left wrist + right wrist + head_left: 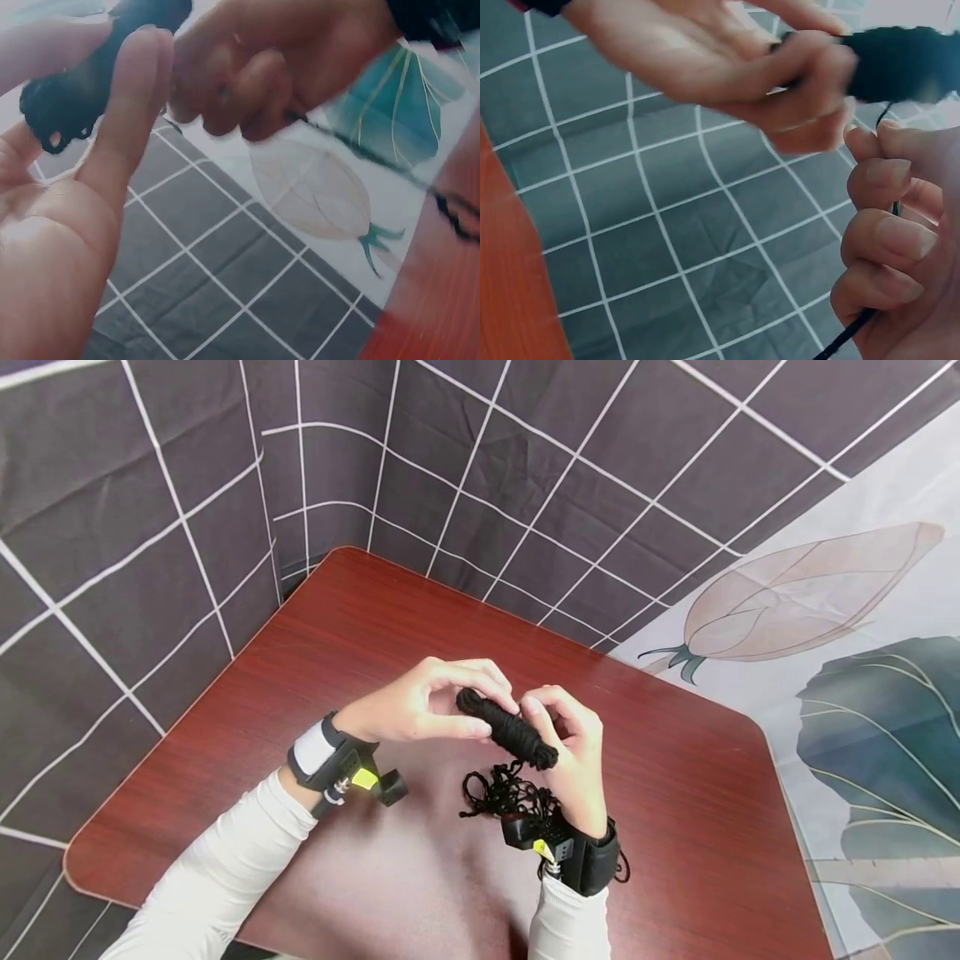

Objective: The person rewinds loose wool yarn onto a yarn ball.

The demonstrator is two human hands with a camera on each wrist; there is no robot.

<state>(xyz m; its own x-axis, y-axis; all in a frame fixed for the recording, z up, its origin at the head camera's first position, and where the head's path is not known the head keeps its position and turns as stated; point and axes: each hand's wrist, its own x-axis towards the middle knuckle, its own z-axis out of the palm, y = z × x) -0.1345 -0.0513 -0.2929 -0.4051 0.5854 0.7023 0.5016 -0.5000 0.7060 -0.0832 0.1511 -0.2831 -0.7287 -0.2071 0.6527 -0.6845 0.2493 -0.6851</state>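
A black cord bundle [510, 731], wound into a thick short roll with looped ends, is held above the table. My left hand [431, 702] grips it, thumb on the near side and fingers over the far side. My right hand [573, 743] is at the bundle's right end. In the right wrist view, its thumb and index finger pinch a thin strand of cord [886, 114] that comes off the roll, and the other fingers curl round the strand, which leaves below the palm. A loose tangle of the same cord [498, 789] lies below, partly hidden by the right wrist.
The reddish-brown table [675, 827] has rounded corners. Dark grey cloth with white grid lines [465, 468] hangs behind and at the left. A pale cloth with a printed flower and leaves [885, 710] hangs at the right. Each wrist wears a strapped camera [390, 787].
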